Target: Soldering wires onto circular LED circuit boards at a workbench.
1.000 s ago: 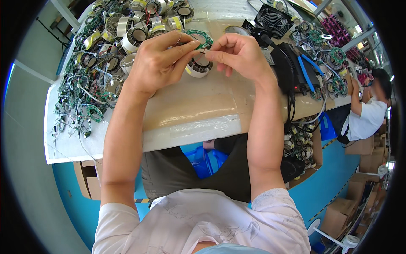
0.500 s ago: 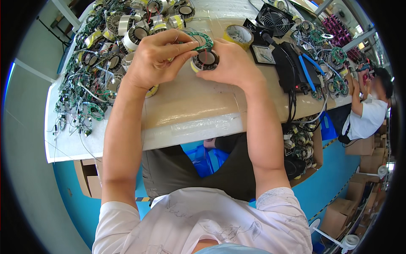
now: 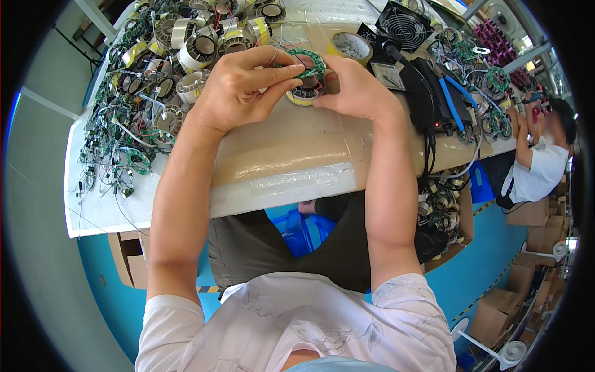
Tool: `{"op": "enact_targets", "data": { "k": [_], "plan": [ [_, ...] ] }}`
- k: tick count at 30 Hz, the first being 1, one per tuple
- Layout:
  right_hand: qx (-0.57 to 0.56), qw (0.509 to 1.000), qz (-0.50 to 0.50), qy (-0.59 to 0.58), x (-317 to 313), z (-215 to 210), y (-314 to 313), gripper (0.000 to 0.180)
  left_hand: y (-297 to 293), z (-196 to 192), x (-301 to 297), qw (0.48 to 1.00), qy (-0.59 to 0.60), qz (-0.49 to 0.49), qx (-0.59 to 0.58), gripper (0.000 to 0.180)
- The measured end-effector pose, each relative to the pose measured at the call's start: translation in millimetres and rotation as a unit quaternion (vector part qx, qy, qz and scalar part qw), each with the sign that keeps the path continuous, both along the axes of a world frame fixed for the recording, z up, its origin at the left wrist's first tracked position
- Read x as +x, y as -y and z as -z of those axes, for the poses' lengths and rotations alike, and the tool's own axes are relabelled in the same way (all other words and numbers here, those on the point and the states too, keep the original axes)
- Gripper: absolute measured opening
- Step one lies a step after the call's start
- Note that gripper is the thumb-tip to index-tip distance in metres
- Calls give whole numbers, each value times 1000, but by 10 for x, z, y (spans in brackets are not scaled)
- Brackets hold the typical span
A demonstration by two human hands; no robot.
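Observation:
My left hand [image 3: 248, 87] pinches a green ring-shaped circuit board [image 3: 319, 64] between thumb and fingertips. Just below the board is a round motor coil [image 3: 302, 99] with a dark slotted core and a pale, yellow-edged rim. My right hand [image 3: 359, 90] is curled around the coil's right side, its far fingers partly hidden. The board hangs tilted over the coil's upper face and hides part of it; whether the two touch, I cannot tell.
Wired coils and green boards [image 3: 164, 80] heap up on the left. Beyond my right hand are a yellow tape roll [image 3: 336, 46], a black fan [image 3: 404, 30], a black box [image 3: 427, 99] and blue-handled pliers [image 3: 451, 102]. Another person [image 3: 542, 152] sits far right.
Both hands have shifted slightly to the right with the board and the coil. The board now covers more of the coil's upper face.

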State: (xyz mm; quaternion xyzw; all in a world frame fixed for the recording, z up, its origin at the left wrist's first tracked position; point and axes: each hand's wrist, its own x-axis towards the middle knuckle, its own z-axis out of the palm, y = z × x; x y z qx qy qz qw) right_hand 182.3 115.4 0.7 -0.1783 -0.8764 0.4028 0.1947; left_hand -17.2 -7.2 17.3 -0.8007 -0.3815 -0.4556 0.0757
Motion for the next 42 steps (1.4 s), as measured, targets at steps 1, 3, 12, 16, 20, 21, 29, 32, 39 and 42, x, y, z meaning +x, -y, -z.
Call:
{"op": "enact_targets", "data": {
  "k": [1, 3, 12, 16, 20, 21, 29, 32, 39, 42],
  "plan": [
    [0, 1000, 0, 0, 11, 16, -36, 48, 4, 0, 1, 1000, -1, -3, 2, 28],
    [67, 984, -31, -161, 37, 30, -113, 56, 1, -2, 2, 1000, -1, -6, 5, 28],
    [-113, 980, 125, -105, -59, -161, 55, 33, 10, -3, 11, 1000, 1, -17, 0, 26],
    [-172, 966, 121, -151, -127, -90, 74, 30, -1, 24, -7, 1000, 1, -25, -2, 26],
    [-202, 951, 136, -189, -169, -81, 91, 27, -13, 20, 3, 999, -9, -46, 22, 34],
    [-203, 951, 137, -189, -169, -87, 96, 27, 5, -1, 10, 999, -9, -45, 21, 34],
    [-200, 950, 158, -178, -178, -113, 118, 25, 19, -92, -54, 976, 99, -179, 74, 43],
    [-200, 949, 159, -187, -174, -110, 120, 25, 35, -204, 45, 975, 89, -188, 78, 56],
    [-200, 949, 161, -181, -188, -119, 137, 25, 10, -43, -8, 943, 318, -73, -71, 21],
    [-203, 949, 160, -181, -178, -115, 124, 25, 28, -24, -19, 910, 381, -54, -153, 18]
  ]
}}
